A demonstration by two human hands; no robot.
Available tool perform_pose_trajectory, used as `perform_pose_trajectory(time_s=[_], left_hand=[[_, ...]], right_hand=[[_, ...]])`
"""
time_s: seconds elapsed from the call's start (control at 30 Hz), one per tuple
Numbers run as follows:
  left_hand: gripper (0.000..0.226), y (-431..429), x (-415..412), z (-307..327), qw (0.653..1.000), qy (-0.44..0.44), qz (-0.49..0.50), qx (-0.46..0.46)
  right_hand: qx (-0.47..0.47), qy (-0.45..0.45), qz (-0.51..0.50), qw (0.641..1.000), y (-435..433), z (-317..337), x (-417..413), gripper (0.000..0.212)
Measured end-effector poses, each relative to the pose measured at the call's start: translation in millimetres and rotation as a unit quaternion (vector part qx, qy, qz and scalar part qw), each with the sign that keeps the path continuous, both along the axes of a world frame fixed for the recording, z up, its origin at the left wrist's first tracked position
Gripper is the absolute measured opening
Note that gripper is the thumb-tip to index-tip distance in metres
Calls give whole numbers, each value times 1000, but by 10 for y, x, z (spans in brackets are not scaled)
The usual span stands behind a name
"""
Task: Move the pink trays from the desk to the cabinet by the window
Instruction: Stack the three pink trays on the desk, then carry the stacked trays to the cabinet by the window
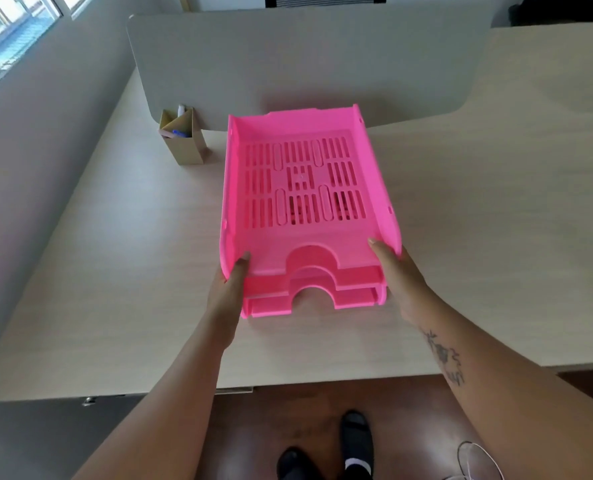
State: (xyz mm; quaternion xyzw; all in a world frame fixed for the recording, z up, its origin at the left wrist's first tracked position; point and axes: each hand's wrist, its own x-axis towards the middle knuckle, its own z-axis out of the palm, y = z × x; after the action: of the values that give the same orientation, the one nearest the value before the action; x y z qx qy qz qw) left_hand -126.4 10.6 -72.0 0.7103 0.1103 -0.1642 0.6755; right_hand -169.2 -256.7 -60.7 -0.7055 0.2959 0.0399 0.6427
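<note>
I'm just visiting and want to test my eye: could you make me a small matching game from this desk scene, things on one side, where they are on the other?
Things:
1. pink trays
2. cardboard pen holder
3. left hand
4. right hand

Places:
A. gripping the stack's near right corner
B. stacked in the middle of the desk
C. gripping the stack's near left corner
D. by the grey divider, left of the stack

Pairs: 1-B, 2-D, 3-C, 4-A

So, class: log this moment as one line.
left hand: gripping | right hand: gripping | stacked pink slotted plastic trays: on desk
</note>
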Motion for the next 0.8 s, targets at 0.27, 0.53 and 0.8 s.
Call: perform_pose_trajectory(time_s=[0.27, 0.53, 0.8], left_hand=[[65, -78, 13, -202, 998, -5, 10, -66], [82, -169, 87, 28, 994, 38, 65, -77], [95, -242, 92, 651, 989, 60, 87, -99]], right_hand=[[87, 15, 11, 996, 16, -213, 0, 81], [131, 39, -17, 990, -30, -2, 60, 98], [158, 29, -30, 987, -16, 727, -68, 64]])
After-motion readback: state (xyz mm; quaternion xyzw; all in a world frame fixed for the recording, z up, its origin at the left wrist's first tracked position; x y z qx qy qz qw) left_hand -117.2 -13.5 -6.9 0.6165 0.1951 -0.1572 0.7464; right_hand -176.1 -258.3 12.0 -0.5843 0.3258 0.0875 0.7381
